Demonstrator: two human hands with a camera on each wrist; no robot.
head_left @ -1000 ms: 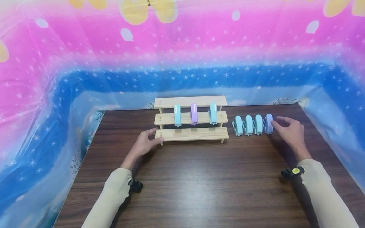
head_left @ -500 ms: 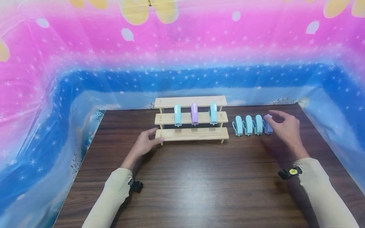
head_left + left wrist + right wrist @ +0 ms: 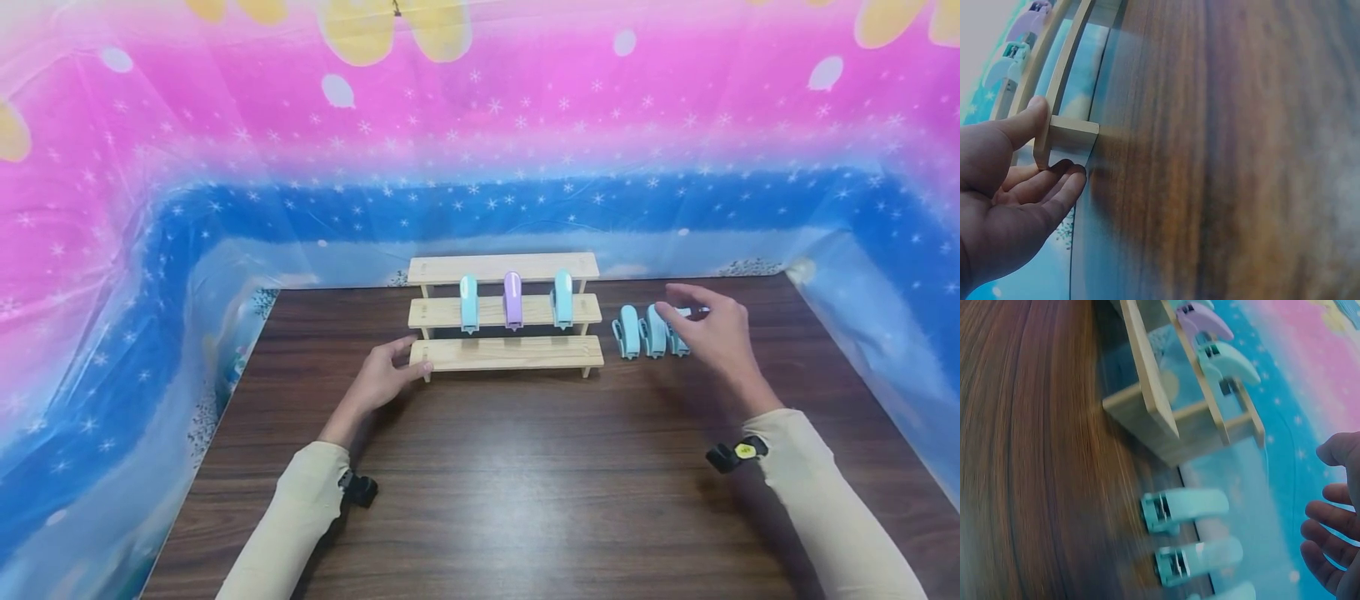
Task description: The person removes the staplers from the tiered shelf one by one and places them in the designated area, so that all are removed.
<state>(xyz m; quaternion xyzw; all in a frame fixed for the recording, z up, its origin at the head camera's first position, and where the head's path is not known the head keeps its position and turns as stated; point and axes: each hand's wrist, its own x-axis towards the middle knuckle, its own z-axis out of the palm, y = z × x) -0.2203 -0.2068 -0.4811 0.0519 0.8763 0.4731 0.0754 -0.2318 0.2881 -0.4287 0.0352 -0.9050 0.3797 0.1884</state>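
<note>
Moved leftward, apparently lifting nothing yet, with parted, empty right fingers [image 3: 1335, 517] near rounded mint-green plastic staplers [image 3: 628, 332] and left fingers [image 3: 1063, 195] gripping tiered pale-wood rack [image 3: 506, 354].

Fingers [image 3: 670, 317] of the right hand [image 3: 714, 335] hide part of the third teal device [image 3: 679, 344] in the row (its upper part, mostly). The right wrist view crops that hand; the surface [image 3: 1266, 175] blurs in the left wrist view.

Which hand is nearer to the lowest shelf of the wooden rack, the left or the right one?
Left. The left hand holds the lowest shelf at its left end; the right hand is apart from it, off to the right, by the turquoise staplers.
</note>
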